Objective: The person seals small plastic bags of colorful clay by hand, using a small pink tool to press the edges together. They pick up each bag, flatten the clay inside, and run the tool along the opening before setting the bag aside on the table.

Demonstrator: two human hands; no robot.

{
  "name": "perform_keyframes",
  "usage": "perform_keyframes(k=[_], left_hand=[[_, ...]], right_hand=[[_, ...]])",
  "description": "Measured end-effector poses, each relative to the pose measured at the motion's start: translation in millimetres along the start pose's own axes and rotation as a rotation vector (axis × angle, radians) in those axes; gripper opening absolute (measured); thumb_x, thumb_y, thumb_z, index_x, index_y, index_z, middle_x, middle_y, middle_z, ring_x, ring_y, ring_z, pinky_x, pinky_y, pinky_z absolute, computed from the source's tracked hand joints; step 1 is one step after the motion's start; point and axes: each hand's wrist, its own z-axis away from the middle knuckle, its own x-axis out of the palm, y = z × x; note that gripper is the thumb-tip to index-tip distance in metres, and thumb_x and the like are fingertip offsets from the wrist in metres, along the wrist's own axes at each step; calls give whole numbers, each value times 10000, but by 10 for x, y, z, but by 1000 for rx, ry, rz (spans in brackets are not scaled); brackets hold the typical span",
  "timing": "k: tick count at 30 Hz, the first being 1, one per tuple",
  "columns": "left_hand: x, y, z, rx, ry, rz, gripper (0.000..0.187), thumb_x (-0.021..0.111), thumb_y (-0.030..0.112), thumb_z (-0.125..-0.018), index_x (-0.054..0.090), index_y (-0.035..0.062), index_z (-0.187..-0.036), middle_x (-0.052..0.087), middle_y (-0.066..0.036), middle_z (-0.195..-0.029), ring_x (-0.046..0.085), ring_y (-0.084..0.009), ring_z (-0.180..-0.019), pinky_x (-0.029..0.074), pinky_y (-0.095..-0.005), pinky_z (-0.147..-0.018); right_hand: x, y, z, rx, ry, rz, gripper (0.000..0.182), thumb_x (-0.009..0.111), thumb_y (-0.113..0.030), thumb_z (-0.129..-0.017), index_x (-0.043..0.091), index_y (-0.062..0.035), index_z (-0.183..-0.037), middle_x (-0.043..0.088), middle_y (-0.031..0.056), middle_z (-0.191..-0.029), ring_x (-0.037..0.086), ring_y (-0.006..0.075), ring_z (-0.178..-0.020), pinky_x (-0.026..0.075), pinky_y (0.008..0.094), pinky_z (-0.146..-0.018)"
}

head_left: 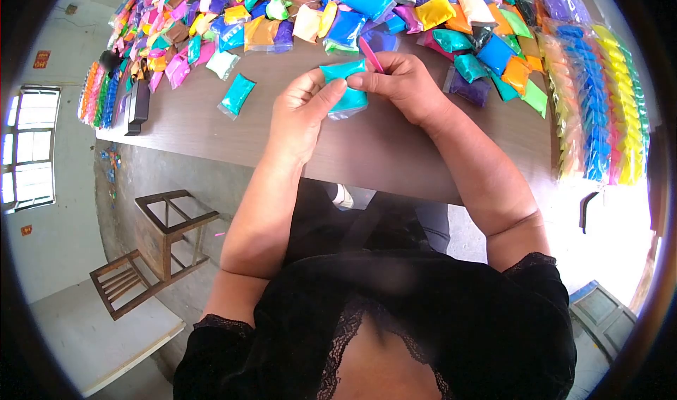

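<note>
A small teal packet in clear wrap [348, 103] is pinched between the thumb and fingers of my left hand [300, 111], above the table. My right hand [405, 88] is closed too, its thumb and forefinger at the packet's right edge. A thin pink plastic tool [370, 54] sticks up from the fingers of that hand; its lower end is hidden. To the left of my hands, another teal packet [237, 95] lies by itself on the brown table [211, 136].
Along the table's far side spreads a heap of coloured packets [367, 4]. Long bags of yellow [620, 111] and blue pieces [589, 104] lie at the right, more bundled strips [95, 93] at the far left. A wooden chair [159, 248] lies on the floor at left.
</note>
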Motion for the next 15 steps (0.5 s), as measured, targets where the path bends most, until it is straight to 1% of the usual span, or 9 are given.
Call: perform_keyframes(k=[1,4,7,11,13,14,15], left_hand=[[-13,-14,-9,3,4,33,260,667,116,-925,639,-30,-1138,683,-44,-978,626,-89,-865,487,-236,-794],[-30,-19,-17,6,8,17,263,670,125,-926,643,-24,-1140,680,-35,-976,618,-78,-861,483,-235,-786],[-25,15,-12,-8,0,-4,256,672,125,-924,650,-21,-1134,681,-33,-974,616,-75,-860,483,-232,-784],[4,41,13,-26,8,21,248,674,128,-925,659,-7,-1132,677,-20,-978,602,-53,-859,480,-223,-785],[-38,110,27,78,125,-260,264,672,132,-918,653,-14,-1137,692,-73,-1048,651,-135,-922,502,-268,-838],[-56,126,35,73,125,-258,264,672,132,-918,653,-14,-1137,692,-73,-1048,651,-135,-922,502,-268,-838],[-83,142,52,330,172,-670,303,678,136,-905,637,-25,-1157,677,-117,-1113,645,-215,-1006,496,-318,-890]], right_hand=[[18,17,-2,-35,17,-18,168,765,-176,-845,703,-28,-897,647,-14,-793,542,44,-693,419,192,-621],[21,47,-15,-53,11,-54,155,760,-173,-850,702,-32,-881,634,-24,-770,523,37,-663,399,191,-590],[22,1,4,-19,6,-91,161,764,-178,-849,700,-31,-870,626,-28,-759,501,29,-641,374,189,-566],[38,38,-9,-37,30,-4,211,751,-230,-866,692,-27,-878,609,-29,-729,475,30,-612,359,198,-537],[54,-32,14,63,125,61,271,728,-295,-887,687,-28,-902,566,-35,-679,433,33,-575,330,204,-501],[30,-33,13,68,127,60,271,728,-295,-887,687,-28,-902,566,-35,-679,433,33,-575,330,204,-501],[0,-28,0,74,171,64,291,716,-317,-895,682,-28,-904,549,-33,-672,418,36,-562,319,205,-490]])
